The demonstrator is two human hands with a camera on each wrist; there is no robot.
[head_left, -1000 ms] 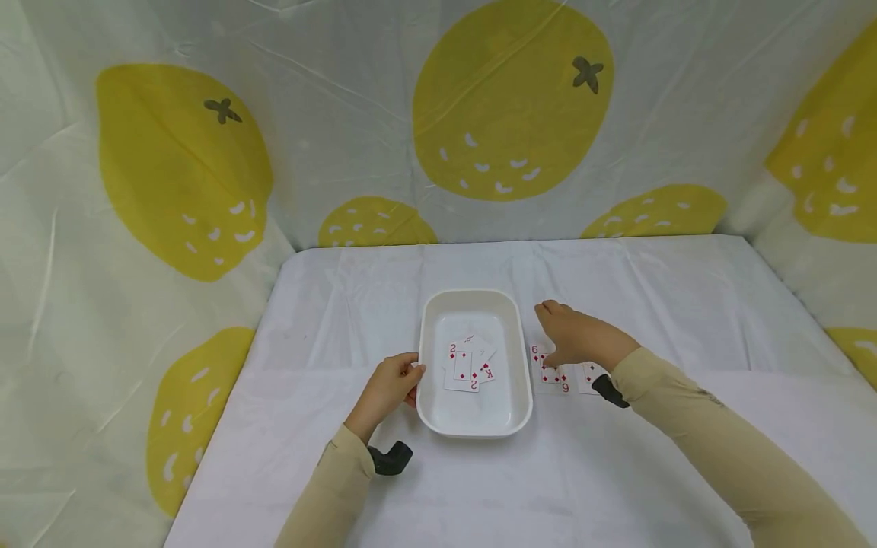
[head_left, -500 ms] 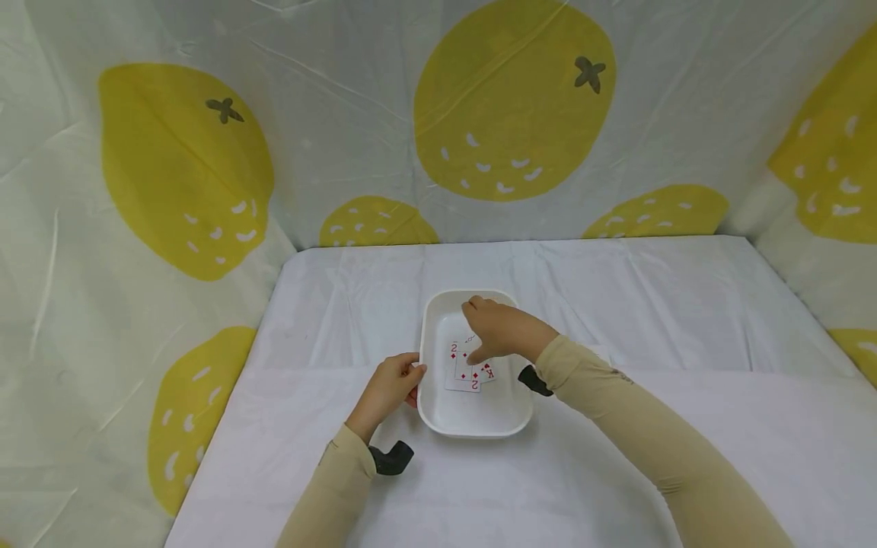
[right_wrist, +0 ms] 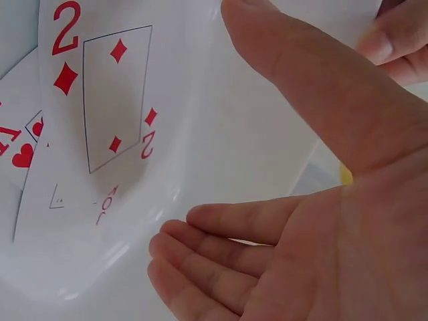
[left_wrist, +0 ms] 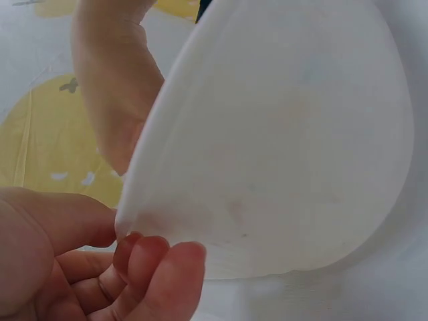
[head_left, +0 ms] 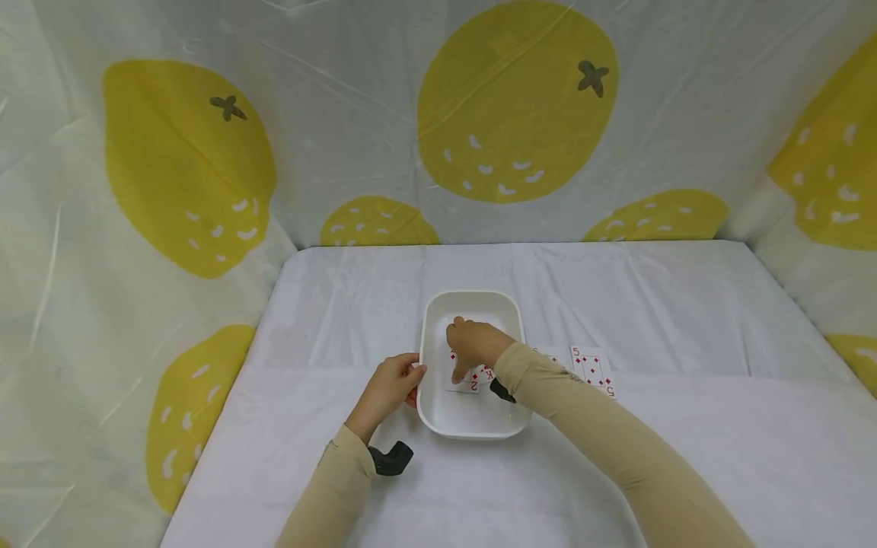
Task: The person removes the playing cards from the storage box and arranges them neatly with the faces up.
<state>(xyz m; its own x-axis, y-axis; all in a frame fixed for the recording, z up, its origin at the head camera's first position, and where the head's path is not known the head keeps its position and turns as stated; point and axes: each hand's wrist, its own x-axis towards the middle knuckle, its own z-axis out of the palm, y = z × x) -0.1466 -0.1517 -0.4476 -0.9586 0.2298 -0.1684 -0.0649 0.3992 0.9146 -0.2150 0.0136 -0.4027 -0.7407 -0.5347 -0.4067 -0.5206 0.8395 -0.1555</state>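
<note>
A white tray [head_left: 473, 436] stands on the table with playing cards lying face up inside. My left hand [head_left: 387, 384] grips its left rim; the left wrist view shows the thumb above and curled fingers [left_wrist: 180, 274] under the edge. Over the cards, inside the tray, hovers my right hand [head_left: 473, 342]. In the right wrist view its thumb and fingers are spread apart with nothing between them. Below it lies the two of diamonds [right_wrist: 114, 87], overlapping a joker [right_wrist: 87, 200] and a king of hearts [head_left: 487, 373]. The hand hides part of this pile in the head view.
Right of the tray, the five of diamonds [head_left: 591, 367] lies face up on the white tablecloth [head_left: 685, 441]. Another card [head_left: 548, 353] beside it is mostly covered by the right sleeve [head_left: 589, 411]. A lemon-printed curtain [head_left: 356, 114] hangs behind and along the sides.
My right hand has moved left from over the six of diamonds on the table, into the tray and lower over the cards. The left hand stays at the rim.
</note>
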